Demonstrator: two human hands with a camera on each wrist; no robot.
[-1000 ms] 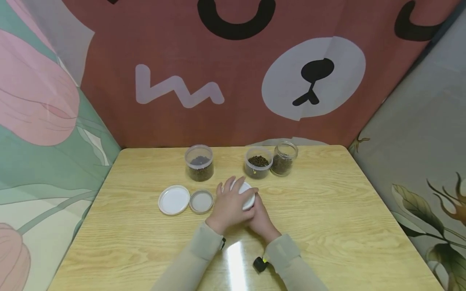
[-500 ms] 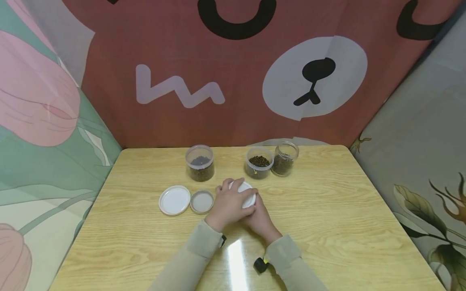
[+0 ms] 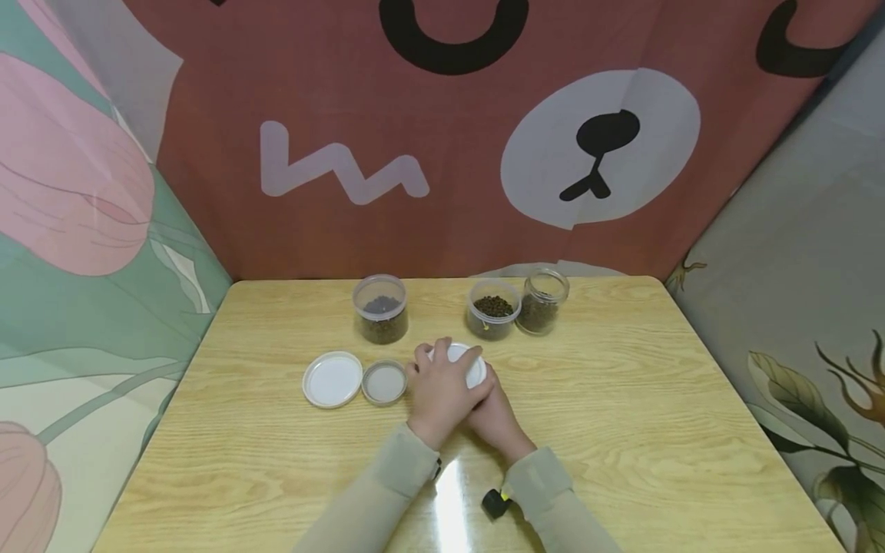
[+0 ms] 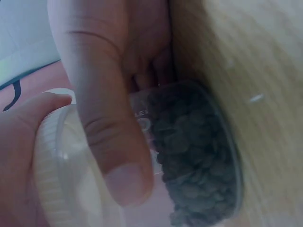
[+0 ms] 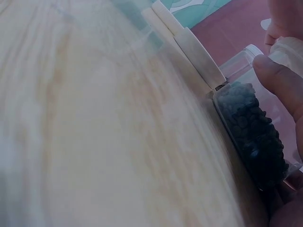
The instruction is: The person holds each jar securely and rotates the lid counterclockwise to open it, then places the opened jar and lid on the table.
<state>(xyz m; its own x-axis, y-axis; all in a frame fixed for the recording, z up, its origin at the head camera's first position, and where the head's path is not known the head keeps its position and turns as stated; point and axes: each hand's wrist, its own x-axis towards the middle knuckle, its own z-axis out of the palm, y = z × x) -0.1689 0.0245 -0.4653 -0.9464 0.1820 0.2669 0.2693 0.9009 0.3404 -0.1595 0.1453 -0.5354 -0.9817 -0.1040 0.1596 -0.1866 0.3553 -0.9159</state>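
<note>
A clear plastic jar [image 4: 194, 156], partly filled with small dark bean-like pieces, stands upright under both my hands. Its white screw lid [image 3: 476, 373] is on top, with the fingers of my left hand [image 3: 442, 395] curled around the rim. Lower down, my right hand [image 3: 499, 422] grips the jar's side; its thumb [image 4: 102, 109] lies across the clear wall in the left wrist view. From the right wrist, the dark pieces [image 5: 251, 130] show through the wall beside the right thumb [image 5: 281, 82]. In the head view the hands hide most of the jar.
Behind the hands stand an uncovered plastic tub [image 3: 380, 309], another uncovered tub [image 3: 493, 309] and a glass jar [image 3: 541, 303], all with dark contents. A white lid [image 3: 333, 379] and a smaller greyish lid [image 3: 384, 382] lie left on the wooden table [image 3: 657, 430].
My left hand has turned on the lid and its wrist has shifted to the right. The right hand stays in place on the jar, and the other containers have not moved.
</note>
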